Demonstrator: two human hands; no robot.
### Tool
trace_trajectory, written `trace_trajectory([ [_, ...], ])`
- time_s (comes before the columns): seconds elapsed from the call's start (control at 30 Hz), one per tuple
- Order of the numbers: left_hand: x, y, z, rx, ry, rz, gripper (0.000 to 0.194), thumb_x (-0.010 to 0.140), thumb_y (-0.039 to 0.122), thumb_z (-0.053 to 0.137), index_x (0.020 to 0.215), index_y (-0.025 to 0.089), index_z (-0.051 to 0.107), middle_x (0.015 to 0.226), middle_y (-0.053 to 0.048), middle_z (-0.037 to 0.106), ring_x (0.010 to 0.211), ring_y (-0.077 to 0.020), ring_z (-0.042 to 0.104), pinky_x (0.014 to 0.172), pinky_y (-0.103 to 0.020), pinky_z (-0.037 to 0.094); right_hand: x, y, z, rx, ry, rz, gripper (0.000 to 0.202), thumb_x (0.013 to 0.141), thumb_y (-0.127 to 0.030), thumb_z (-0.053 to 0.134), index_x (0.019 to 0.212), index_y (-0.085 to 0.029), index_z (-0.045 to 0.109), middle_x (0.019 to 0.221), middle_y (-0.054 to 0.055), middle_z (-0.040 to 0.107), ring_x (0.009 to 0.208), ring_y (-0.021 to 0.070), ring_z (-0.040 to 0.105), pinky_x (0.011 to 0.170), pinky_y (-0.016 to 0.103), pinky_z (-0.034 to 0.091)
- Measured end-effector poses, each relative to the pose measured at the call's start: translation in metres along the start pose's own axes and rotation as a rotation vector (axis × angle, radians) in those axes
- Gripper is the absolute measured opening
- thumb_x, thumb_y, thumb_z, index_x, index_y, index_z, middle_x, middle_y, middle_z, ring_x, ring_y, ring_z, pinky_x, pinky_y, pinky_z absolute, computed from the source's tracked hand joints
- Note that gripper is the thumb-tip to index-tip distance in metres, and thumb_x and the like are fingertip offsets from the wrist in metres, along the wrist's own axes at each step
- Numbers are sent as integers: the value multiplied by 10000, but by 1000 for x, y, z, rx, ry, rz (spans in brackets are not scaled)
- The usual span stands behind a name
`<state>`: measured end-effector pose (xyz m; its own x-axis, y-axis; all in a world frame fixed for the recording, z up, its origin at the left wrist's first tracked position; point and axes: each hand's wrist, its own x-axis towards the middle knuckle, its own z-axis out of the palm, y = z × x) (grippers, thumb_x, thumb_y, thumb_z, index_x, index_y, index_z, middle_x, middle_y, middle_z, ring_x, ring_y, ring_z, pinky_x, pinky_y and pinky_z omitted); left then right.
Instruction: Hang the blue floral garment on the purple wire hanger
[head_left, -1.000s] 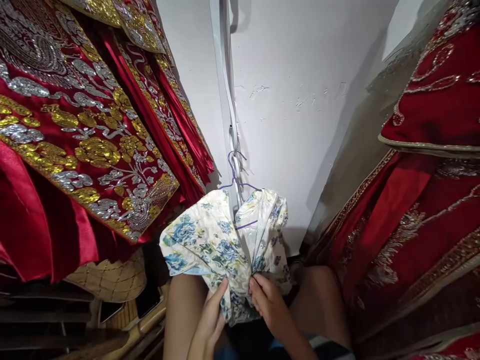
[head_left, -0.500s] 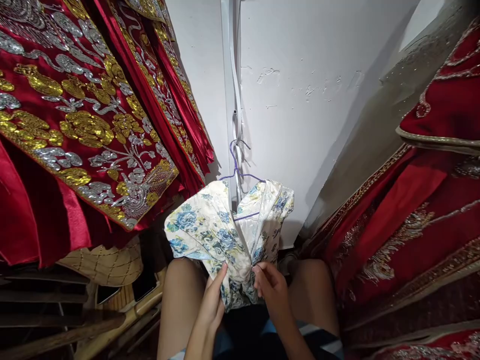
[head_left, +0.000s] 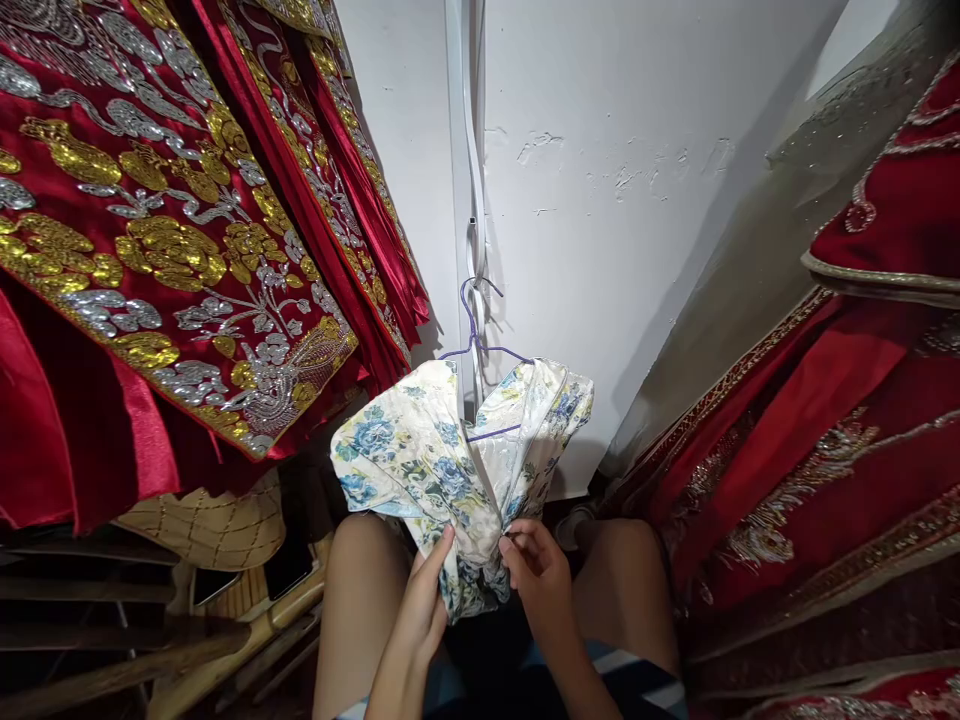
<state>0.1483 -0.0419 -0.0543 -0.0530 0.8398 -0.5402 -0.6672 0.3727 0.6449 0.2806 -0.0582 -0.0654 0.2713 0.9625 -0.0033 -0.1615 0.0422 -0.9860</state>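
Note:
A white garment with blue flowers (head_left: pixel 442 450) hangs on a purple hanger (head_left: pixel 474 330) above my knees. Its collar is open in a V, and part of the hanger's lower bar shows inside. My left hand (head_left: pixel 426 600) grips the lower left part of the cloth, thumb on top and fingers partly hidden behind it. At the bottom of the V, on the front edge, my right hand (head_left: pixel 534 565) pinches the cloth between thumb and fingers.
Red garments with gold and silver sequins (head_left: pixel 180 250) hang at the left, and more red embroidered clothing (head_left: pixel 795 450) at the right. A white strap (head_left: pixel 471 130) runs down the wall (head_left: pixel 637 200) to the hanger. Wooden furniture (head_left: pixel 292 610) stands at the lower left.
My right hand has shifted slightly left along the front edge, and the garment's right shoulder spreads a little farther right. My left hand keeps its hold.

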Motion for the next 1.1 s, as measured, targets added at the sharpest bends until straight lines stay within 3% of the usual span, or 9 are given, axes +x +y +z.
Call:
trace_trajectory([
  [0.27, -5, 0, 6, -35, -46, 23, 376, 868, 218, 701, 1238, 182, 643, 1151, -105, 739, 1159, -259, 669, 1024, -374, 532, 2, 1, -6, -119, -38, -85, 256, 863, -433, 655, 817, -185, 611, 647, -45, 383, 574, 112, 399, 555, 247, 367],
  [0.63, -5, 0, 11, 2, 13, 2, 363, 846, 220, 731, 1199, 162, 670, 1191, -123, 724, 1233, -268, 622, 1069, -362, 492, 4, -5, -14, -276, -129, -81, 313, 897, -472, 586, 769, -187, 587, 579, -47, 377, 532, 120, 377, 525, 259, 316],
  [0.83, -4, -1, 9, -12, 6, -5, 382, 850, 229, 730, 1220, 168, 663, 1246, -127, 700, 1275, -282, 589, 1101, -380, 462, 4, -4, -12, -260, -141, -68, 292, 898, -468, 590, 842, -182, 606, 594, -38, 427, 542, 123, 419, 526, 250, 345],
  [1.1, -3, -2, 5, -8, 5, 2, 388, 833, 253, 746, 1207, 184, 666, 1177, -117, 729, 1211, -272, 636, 1067, -375, 487, 5, -3, -9, -175, -152, -24, 315, 862, -443, 619, 691, -194, 530, 549, -41, 430, 527, 115, 405, 501, 241, 326],
])
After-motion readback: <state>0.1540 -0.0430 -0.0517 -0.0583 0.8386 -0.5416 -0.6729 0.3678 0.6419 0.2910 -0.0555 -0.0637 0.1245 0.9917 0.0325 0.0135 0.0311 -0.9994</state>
